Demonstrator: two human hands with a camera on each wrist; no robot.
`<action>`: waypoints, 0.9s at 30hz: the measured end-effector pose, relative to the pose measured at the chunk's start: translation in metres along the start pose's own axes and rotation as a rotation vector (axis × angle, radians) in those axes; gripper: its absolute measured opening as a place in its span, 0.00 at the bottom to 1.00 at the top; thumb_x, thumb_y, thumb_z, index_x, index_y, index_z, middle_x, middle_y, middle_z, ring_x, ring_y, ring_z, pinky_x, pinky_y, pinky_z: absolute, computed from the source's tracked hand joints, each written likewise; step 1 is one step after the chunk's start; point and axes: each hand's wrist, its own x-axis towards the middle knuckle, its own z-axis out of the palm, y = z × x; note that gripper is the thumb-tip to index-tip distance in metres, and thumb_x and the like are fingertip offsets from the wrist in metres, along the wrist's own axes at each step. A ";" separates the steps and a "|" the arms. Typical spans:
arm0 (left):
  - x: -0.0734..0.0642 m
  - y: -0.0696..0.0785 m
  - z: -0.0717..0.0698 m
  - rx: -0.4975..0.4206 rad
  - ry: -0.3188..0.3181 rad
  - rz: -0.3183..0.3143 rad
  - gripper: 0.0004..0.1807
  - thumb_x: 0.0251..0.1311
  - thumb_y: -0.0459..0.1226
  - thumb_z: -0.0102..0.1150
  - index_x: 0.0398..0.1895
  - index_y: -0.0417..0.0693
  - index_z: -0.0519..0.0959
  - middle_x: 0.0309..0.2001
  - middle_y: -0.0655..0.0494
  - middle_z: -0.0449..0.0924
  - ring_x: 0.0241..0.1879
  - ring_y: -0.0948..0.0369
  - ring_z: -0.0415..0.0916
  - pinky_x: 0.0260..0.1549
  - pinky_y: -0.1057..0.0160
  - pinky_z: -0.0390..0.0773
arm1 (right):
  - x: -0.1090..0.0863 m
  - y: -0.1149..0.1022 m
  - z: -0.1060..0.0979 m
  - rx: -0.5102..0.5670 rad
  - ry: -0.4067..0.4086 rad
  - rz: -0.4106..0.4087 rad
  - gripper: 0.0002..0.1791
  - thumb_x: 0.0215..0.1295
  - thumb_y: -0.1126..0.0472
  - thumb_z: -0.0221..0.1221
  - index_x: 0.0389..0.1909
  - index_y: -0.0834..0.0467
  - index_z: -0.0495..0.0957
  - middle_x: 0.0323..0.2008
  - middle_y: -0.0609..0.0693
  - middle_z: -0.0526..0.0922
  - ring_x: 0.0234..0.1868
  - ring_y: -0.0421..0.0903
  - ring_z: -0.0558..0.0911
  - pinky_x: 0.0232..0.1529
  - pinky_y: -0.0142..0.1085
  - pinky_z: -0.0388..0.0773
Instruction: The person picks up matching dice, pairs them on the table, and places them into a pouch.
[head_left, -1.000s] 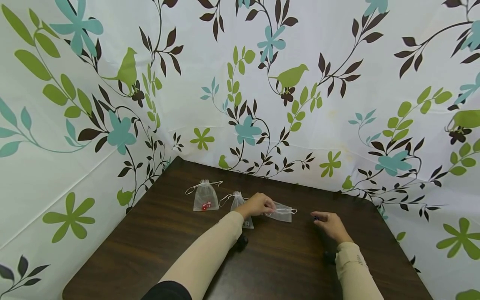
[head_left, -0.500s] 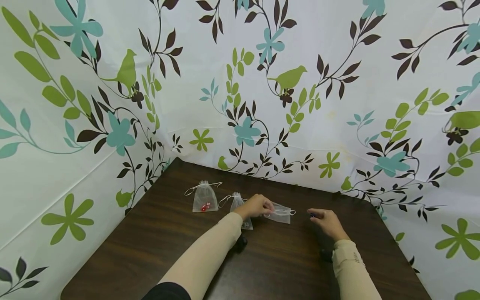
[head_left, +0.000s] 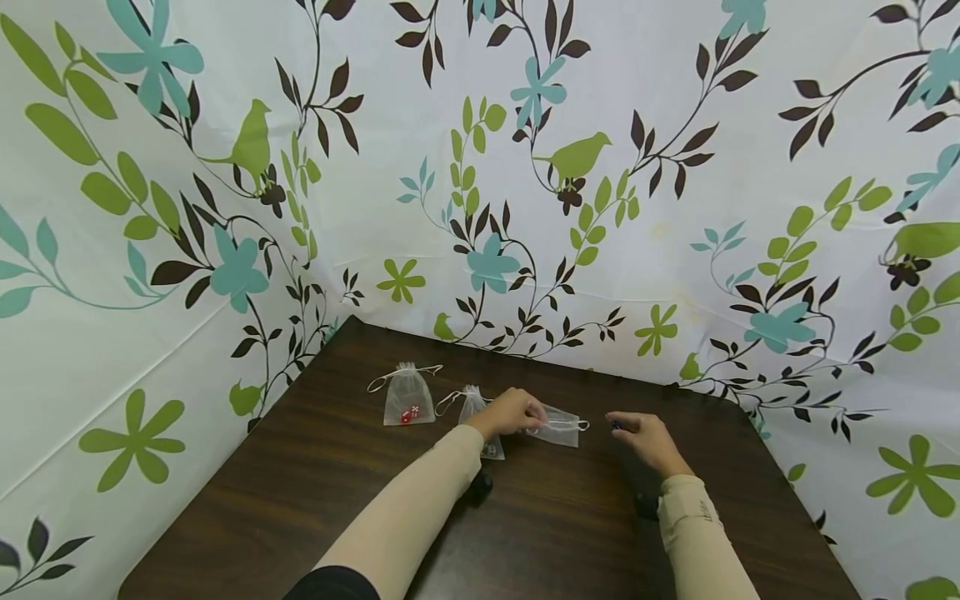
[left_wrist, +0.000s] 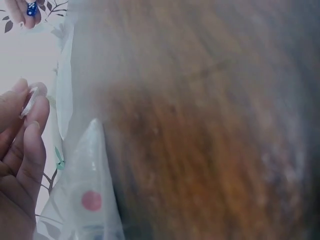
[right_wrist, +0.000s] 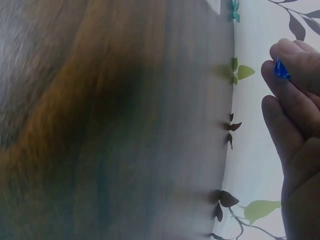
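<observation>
My left hand pinches the edge of a white sheer drawstring bag lying on its side; in the left wrist view the pinched fabric shows between thumb and fingertips. To the right of that bag, apart from it, my right hand pinches a blue die between thumb and finger. The blue die is partly covered by the fingers in the right wrist view; white pips show on the blue die in the left wrist view. A second sheer bag lies partly hidden behind my left hand and wrist.
Farther left on the dark wooden table lies another sheer bag with red dice inside and its cord spread out. A patterned curtain hangs along the table's back and sides.
My right hand, with the blue die, has moved a little left toward the bag. My left hand stays at the bag's edge.
</observation>
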 end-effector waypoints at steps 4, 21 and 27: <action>0.000 0.002 0.000 0.002 -0.012 0.003 0.03 0.64 0.36 0.68 0.36 0.49 0.89 0.29 0.62 0.87 0.23 0.71 0.75 0.26 0.72 0.75 | 0.002 -0.006 0.000 0.008 -0.012 -0.010 0.18 0.68 0.70 0.63 0.58 0.66 0.81 0.55 0.64 0.83 0.55 0.63 0.82 0.53 0.56 0.78; 0.001 0.001 0.003 0.040 -0.020 0.002 0.02 0.64 0.36 0.69 0.36 0.50 0.89 0.29 0.63 0.87 0.22 0.72 0.74 0.25 0.74 0.74 | 0.009 -0.025 0.000 0.033 -0.006 -0.031 0.17 0.67 0.69 0.64 0.57 0.65 0.82 0.55 0.62 0.84 0.56 0.62 0.82 0.53 0.56 0.78; 0.003 -0.001 0.003 0.024 -0.017 -0.003 0.02 0.64 0.36 0.69 0.35 0.50 0.89 0.27 0.64 0.86 0.21 0.72 0.74 0.25 0.73 0.75 | 0.013 -0.030 0.002 0.025 -0.006 -0.060 0.17 0.67 0.69 0.64 0.56 0.65 0.82 0.54 0.62 0.84 0.55 0.62 0.82 0.53 0.56 0.78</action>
